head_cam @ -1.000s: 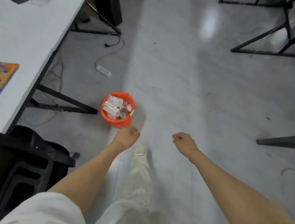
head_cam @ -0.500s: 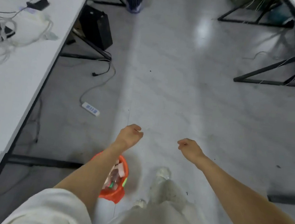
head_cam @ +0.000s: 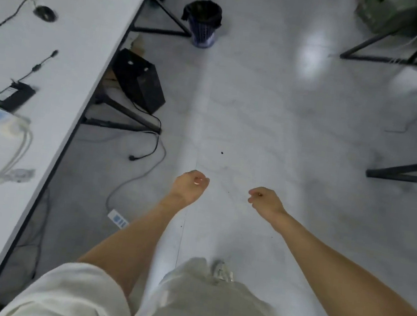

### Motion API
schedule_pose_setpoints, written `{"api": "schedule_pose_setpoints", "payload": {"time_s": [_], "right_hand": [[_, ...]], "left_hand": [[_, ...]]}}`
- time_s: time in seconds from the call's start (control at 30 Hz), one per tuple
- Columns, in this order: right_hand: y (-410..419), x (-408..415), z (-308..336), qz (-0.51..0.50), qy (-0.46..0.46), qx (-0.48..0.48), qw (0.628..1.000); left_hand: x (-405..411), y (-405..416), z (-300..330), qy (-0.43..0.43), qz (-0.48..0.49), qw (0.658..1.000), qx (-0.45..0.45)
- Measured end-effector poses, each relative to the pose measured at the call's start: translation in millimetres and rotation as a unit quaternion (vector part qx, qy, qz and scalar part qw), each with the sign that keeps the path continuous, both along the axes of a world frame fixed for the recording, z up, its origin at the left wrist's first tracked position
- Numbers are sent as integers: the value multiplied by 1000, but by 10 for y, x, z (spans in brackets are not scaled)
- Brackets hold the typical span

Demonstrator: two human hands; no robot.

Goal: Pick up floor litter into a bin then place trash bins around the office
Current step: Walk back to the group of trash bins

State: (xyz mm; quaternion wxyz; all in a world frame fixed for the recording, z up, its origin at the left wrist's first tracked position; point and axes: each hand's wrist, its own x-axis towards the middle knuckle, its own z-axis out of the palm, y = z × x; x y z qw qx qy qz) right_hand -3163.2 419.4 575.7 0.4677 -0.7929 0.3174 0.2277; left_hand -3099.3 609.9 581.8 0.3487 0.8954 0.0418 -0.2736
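My left hand (head_cam: 189,187) and my right hand (head_cam: 265,200) hang out in front of me over the grey floor, a little apart. Both have loosely curled fingers and hold nothing. A blue mesh trash bin (head_cam: 203,24) lined with a black bag stands upright on the floor far ahead, beside the foot of the long white desk (head_cam: 64,68) on my left. The orange bin with litter is out of view. My leg and shoe (head_cam: 221,273) show at the bottom.
A black box (head_cam: 139,83) sits under the desk by its black frame. A cable and a white power strip (head_cam: 118,219) lie on the floor at left. Black desk legs (head_cam: 405,175) stand at right. A wide aisle of floor runs ahead.
I have walked forward along the aisle. The orange bin slid down past my left arm and out of view, and the blue bin came closer. Both hands stayed curled and held nothing.
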Motion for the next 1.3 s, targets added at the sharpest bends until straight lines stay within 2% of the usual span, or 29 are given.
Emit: {"api": "schedule_pose_setpoints", "payload": {"time_s": [0.2, 0.47, 0.63, 0.7, 0.83, 0.93, 1.13, 1.3], "right_hand": [[-229, 1989, -41, 34, -8, -2, 999], [-623, 4512, -86, 5, 4, -26, 1000], [-1005, 5969, 52, -27, -6, -3, 1000], [-1163, 6358, 34, -34, 3, -5, 999], [-1659, 7518, -138, -52, -8, -4, 999], [-2081, 8417, -230, -53, -12, 13, 998], [-3006, 10298, -35, -23, -18, -6, 1000], [-3418, 11649, 40, -1, -24, -1, 1000]], "left_hand": [[1854, -138, -127, 3, -13, 998, 54], [4529, -447, -220, -4, -40, 998, 51], [6072, -884, -73, 10, -58, 997, 47], [6455, -1062, -56, 20, -63, 997, 34], [7582, -1616, -223, 11, -78, 996, 29], [8478, -2045, -284, 5, -57, 998, 27], [10257, -2932, -87, -6, 60, 998, 29], [11389, -3297, -17, -10, 85, 996, -3]]}}
